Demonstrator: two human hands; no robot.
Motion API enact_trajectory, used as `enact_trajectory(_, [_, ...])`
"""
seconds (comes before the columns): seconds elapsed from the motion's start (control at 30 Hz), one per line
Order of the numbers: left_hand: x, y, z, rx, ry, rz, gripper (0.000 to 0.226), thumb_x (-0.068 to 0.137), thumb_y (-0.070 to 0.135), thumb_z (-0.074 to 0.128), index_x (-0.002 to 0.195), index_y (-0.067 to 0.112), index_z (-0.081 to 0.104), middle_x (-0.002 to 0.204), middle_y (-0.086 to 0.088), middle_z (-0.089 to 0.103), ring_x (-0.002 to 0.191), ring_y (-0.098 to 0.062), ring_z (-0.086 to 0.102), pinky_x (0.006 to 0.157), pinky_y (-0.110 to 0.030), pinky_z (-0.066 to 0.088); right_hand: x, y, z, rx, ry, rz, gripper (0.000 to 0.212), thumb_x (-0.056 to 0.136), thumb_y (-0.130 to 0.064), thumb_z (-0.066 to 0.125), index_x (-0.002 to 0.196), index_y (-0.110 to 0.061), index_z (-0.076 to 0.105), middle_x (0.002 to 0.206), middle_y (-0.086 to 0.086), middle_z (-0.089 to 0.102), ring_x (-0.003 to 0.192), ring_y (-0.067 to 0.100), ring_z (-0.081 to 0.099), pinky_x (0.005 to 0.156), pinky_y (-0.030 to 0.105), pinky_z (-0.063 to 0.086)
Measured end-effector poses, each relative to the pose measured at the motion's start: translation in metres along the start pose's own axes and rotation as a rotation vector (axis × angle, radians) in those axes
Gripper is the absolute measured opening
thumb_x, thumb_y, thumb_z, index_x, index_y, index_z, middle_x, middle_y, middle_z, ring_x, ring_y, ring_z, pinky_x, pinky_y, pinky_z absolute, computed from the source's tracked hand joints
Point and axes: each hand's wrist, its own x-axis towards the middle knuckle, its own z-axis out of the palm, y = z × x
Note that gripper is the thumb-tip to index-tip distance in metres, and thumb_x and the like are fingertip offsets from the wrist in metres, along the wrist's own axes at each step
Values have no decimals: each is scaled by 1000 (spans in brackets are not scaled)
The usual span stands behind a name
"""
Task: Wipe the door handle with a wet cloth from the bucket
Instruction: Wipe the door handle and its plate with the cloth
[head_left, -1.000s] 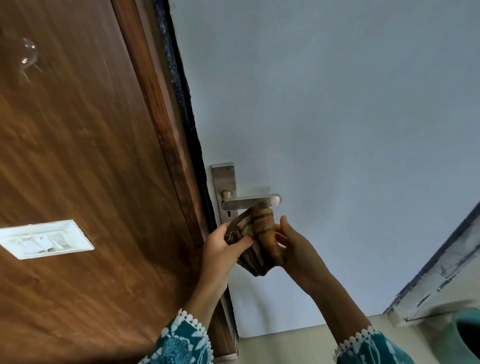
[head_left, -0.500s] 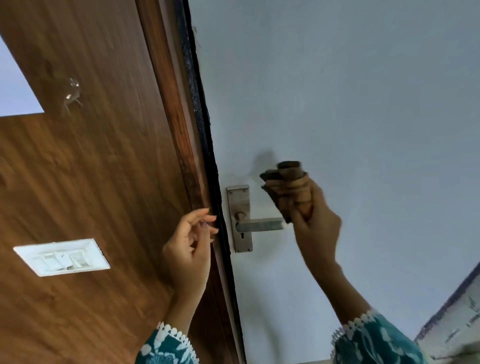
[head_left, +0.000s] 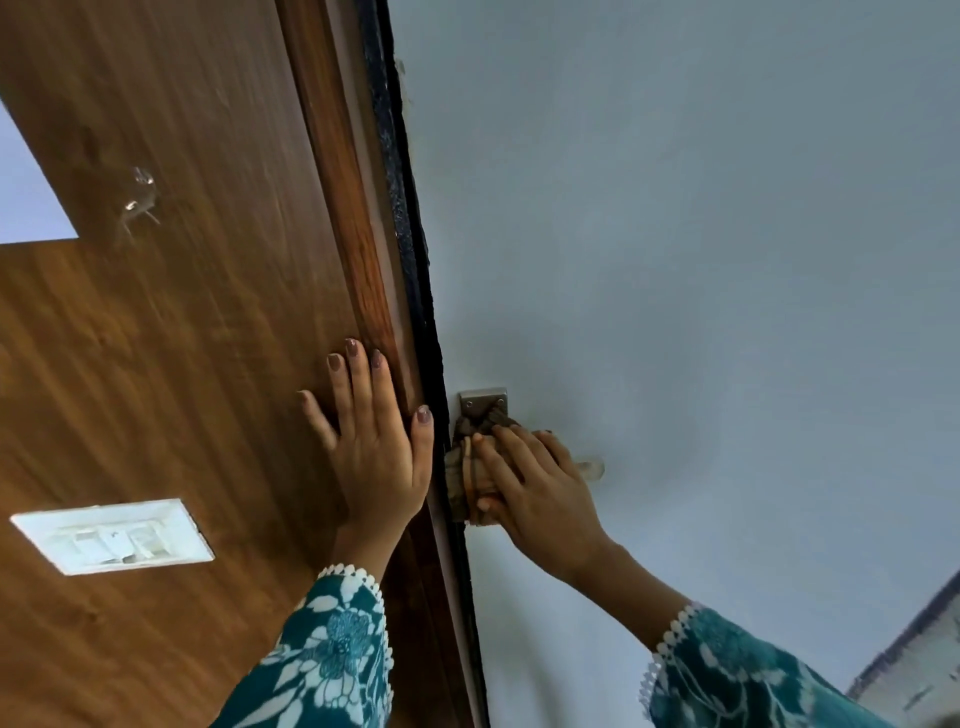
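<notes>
A metal door handle (head_left: 589, 469) with a steel backplate (head_left: 483, 401) is mounted on the pale blue door (head_left: 675, 260). My right hand (head_left: 540, 493) presses a brown striped cloth (head_left: 467, 467) flat against the backplate and the lever's root. Only the plate's top and the lever's tip show past the cloth and hand. My left hand (head_left: 374, 441) lies flat, fingers spread, on the brown wooden panel (head_left: 182, 364) beside the door's edge, holding nothing. The bucket is out of view.
A white switch plate (head_left: 111, 535) sits on the wooden panel at lower left. A small metal hook (head_left: 137, 200) sticks out higher up. A black seal strip (head_left: 410, 260) runs between panel and door. A pale ledge (head_left: 914, 675) shows at lower right.
My right hand came down from above the lever and now presses the cloth onto the backplate. My left hand went from hovering to flat on the wooden panel. The view has closed in.
</notes>
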Motion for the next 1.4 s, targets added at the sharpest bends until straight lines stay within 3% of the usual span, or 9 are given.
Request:
enact_trajectory(0.13, [-3, -3, 12, 102, 74, 48, 59, 99, 32, 31, 149, 6, 13, 151, -12, 22, 147, -21, 4, 114, -54, 3, 9, -12, 17, -92, -31, -7, 54, 90, -43, 47, 133, -12, 46, 127, 10, 58, 118, 29, 52, 105, 43, 31])
enact_trajectory(0.23, [-4, -3, 14, 117, 104, 85, 62, 99, 30, 35, 150, 9, 6, 157, -10, 9, 147, -21, 4, 114, -55, 4, 14, -16, 23, -129, -27, -18, 54, 88, -45, 47, 132, -13, 46, 124, 10, 59, 116, 29, 53, 103, 43, 32])
enact_trajectory(0.33, [-4, -3, 14, 115, 118, 112, 64, 99, 26, 39, 150, 8, 6, 155, -9, 13, 147, -22, 5, 112, -60, 7, 13, -5, 23, -120, 24, -68, 54, 88, -46, 50, 130, -13, 49, 121, 11, 60, 110, 28, 55, 99, 40, 32])
enact_trajectory(0.43, [-5, -5, 12, 120, 98, 154, 65, 99, 25, 41, 150, 7, 5, 160, -5, -4, 147, -23, 4, 112, -60, 1, 9, 7, 16, -75, 28, -57, 45, 89, -36, 48, 126, -11, 53, 114, 13, 62, 102, 29, 58, 93, 39, 39])
enact_trajectory(0.6, [-6, -10, 13, 124, 103, 184, 63, 99, 24, 40, 150, 8, 7, 161, -2, -5, 147, -21, 5, 113, -58, -2, 1, 41, 1, -27, -46, -9, 44, 83, -23, 41, 122, -8, 55, 110, 10, 65, 94, 28, 62, 85, 39, 49])
enact_trajectory(0.8, [-6, -8, 17, 107, 129, 165, 61, 99, 26, 32, 151, 10, 5, 161, 0, -6, 147, -20, 5, 115, -54, 1, -1, 17, 2, -54, -52, 83, 48, 89, -32, 38, 126, -5, 53, 119, 15, 61, 105, 32, 58, 95, 43, 38])
enact_trajectory(1.0, [-7, -11, 16, 99, 113, 178, 61, 99, 30, 31, 151, 11, 5, 161, 1, -5, 147, -19, 6, 115, -54, 1, 17, -26, 13, -86, -126, 47, 50, 85, -28, 36, 130, -10, 47, 126, 13, 57, 116, 32, 53, 103, 45, 33])
enact_trajectory(1.13, [-7, -14, 15, 108, 104, 209, 64, 98, 29, 36, 151, 11, 5, 161, 1, -4, 147, -20, 6, 114, -55, -1, 11, -4, 10, -70, -110, 33, 50, 84, -32, 42, 129, -11, 49, 123, 12, 59, 109, 31, 55, 99, 42, 33])
enact_trajectory(1.4, [-9, -15, 17, 123, 126, 205, 63, 98, 29, 36, 151, 11, 6, 161, 0, -2, 147, -20, 7, 114, -55, 1, -21, 60, -5, -84, -61, 134, 52, 75, -11, 42, 126, -7, 52, 119, 11, 60, 105, 29, 58, 98, 40, 31])
